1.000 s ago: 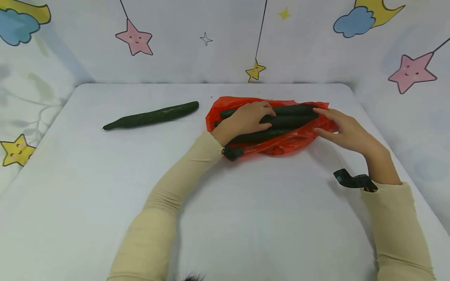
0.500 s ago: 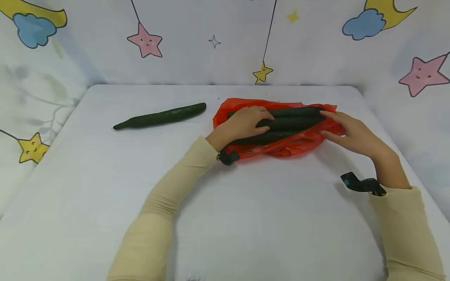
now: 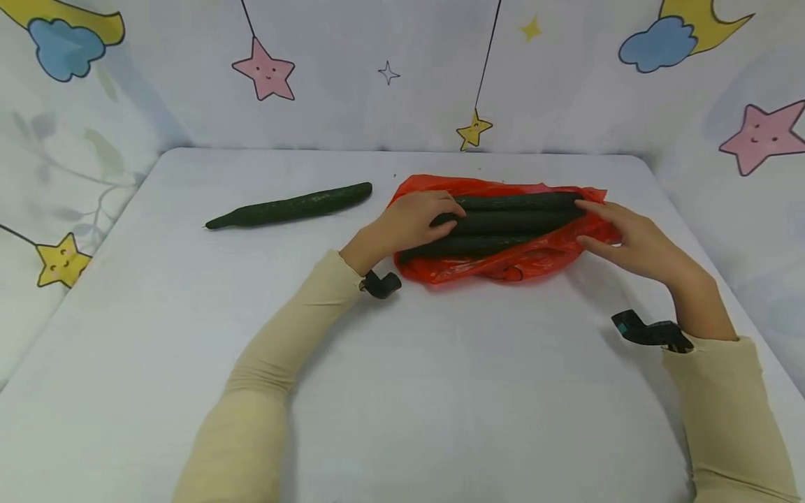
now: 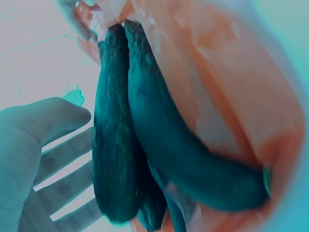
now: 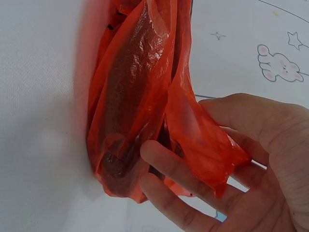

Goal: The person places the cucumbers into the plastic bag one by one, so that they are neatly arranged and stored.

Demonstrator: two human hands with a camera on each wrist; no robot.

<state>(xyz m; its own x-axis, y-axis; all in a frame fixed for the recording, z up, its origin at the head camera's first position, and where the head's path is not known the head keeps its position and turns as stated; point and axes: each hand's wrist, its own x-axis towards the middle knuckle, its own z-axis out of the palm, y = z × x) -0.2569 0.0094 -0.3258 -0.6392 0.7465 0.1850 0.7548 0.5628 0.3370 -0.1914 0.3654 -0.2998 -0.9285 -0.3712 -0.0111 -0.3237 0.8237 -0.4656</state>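
Observation:
A thin red plastic bag [image 3: 547, 256] lies at the back right of the white table, its mouth spread over several dark green cucumbers [image 3: 516, 223]. My left hand [image 3: 411, 220] is over the left ends of these cucumbers; in the left wrist view its thumb [image 4: 63, 116] stands apart from the nearest one, fingers spread behind. At the bag's right end, my right hand [image 3: 638, 241] has its fingertips at the plastic edge, thumb and fingers apart. The right wrist view shows a loose red flap [image 5: 203, 140] between them, with a cucumber showing through the bag.
A single cucumber [image 3: 289, 211] lies on the white tabletop [image 3: 453, 391], left of the bag. A white cloth backdrop [image 3: 327, 84] printed with stars and clouds stands behind the table's far edge. Dark wrist cameras [image 3: 380, 284] jut from both sleeves.
My left hand has slid left along the cucumbers, uncovering more of their middle. The right hand stays at the bag's right end. The head view has shifted slightly.

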